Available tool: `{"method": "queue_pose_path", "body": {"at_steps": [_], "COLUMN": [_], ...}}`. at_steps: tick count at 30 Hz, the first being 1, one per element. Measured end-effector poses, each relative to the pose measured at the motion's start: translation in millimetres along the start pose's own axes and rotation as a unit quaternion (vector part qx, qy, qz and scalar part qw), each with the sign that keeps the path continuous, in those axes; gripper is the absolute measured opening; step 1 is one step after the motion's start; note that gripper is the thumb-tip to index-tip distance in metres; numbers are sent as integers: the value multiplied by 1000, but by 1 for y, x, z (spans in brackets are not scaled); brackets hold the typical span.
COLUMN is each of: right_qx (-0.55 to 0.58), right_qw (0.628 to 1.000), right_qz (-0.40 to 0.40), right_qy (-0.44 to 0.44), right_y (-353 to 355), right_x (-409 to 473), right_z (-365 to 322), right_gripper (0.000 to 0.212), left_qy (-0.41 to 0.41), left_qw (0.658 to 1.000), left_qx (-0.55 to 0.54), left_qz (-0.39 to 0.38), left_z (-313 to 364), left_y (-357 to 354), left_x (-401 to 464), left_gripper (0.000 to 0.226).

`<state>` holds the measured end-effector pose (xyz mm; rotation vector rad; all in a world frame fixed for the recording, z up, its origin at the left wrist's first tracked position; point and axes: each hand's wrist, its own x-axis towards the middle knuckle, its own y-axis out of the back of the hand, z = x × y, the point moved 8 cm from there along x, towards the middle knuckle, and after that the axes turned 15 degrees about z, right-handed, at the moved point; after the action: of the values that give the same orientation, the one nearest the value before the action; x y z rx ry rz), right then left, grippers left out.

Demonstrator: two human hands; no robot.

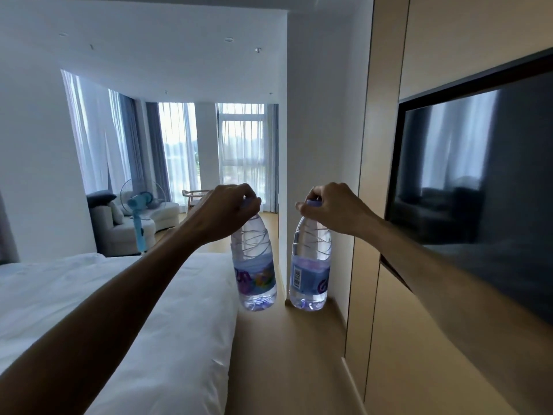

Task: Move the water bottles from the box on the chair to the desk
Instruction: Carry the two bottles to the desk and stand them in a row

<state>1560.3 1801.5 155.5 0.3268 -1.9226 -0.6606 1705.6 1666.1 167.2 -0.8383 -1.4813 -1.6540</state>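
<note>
Two clear water bottles with blue labels hang in the air in front of me. My left hand (230,206) grips the left bottle (256,265) by its cap and neck. My right hand (329,208) grips the cap of the right bottle (311,265) in the same way. Both bottles hang roughly upright, side by side and a little apart, above the wooden floor. Neither the box, the chair nor the desk is in view.
A white bed (119,310) fills the lower left. A wooden wall with a dark TV screen (478,190) runs along the right. A strip of wooden floor (284,354) lies between them. Farther off stand a blue fan (139,217), a sofa (128,223) and curtained windows (209,151).
</note>
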Motion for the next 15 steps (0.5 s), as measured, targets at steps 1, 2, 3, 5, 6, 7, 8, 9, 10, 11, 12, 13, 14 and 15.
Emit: {"method": "queue_pose_path", "body": {"at_steps": [1, 2, 3, 5, 6, 7, 8, 9, 10, 11, 12, 13, 14, 15], "right_qx": [2, 4, 6, 11, 13, 16, 19, 21, 22, 24, 28, 31, 36, 41], "right_qw": [1000, 1000, 1000, 1000, 1000, 999, 999, 999, 999, 999, 999, 999, 999, 999], "right_qz": [1, 4, 7, 19, 26, 30, 32, 34, 34, 34, 34, 33, 30, 24], "right_qy": [-1, -2, -4, -4, -3, -1, 0, 2, 2, 0, 1, 4, 8, 13], "right_y": [-11, -23, -35, -57, -68, -80, -93, -106, -121, -135, -150, -164, -179, -193], "right_x": [14, 28, 41, 66, 79, 91, 103, 115, 127, 140, 152, 165, 178, 192], "right_z": [8, 17, 26, 43, 53, 63, 73, 85, 98, 112, 125, 138, 151, 163], "right_gripper": [29, 29, 30, 29, 29, 28, 27, 26, 26, 26, 26, 26, 26, 25], "left_qy": [1, 2, 2, 2, 3, 6, 9, 13, 18, 22, 25, 26, 27, 29], "left_qw": [1000, 1000, 1000, 1000, 1000, 1000, 1000, 1000, 1000, 1000, 999, 999, 999, 999], "left_qx": [-5, -10, -12, -10, -8, -5, -2, 3, 9, 16, 21, 26, 31, 38], "left_qz": [2, 3, 1, -1, 2, 5, 7, 8, 8, 9, 11, 13, 13, 12], "left_z": [-12, -25, -37, -63, -76, -90, -104, -118, -132, -148, -162, -177, -191, -206], "left_y": [-12, -24, -37, -63, -76, -90, -104, -118, -133, -148, -163, -177, -192, -208], "left_x": [10, 20, 29, 45, 54, 62, 71, 79, 88, 97, 105, 113, 121, 130], "left_gripper": [25, 24, 24, 24, 23, 23, 22, 22, 22, 23, 23, 25, 26, 27]}}
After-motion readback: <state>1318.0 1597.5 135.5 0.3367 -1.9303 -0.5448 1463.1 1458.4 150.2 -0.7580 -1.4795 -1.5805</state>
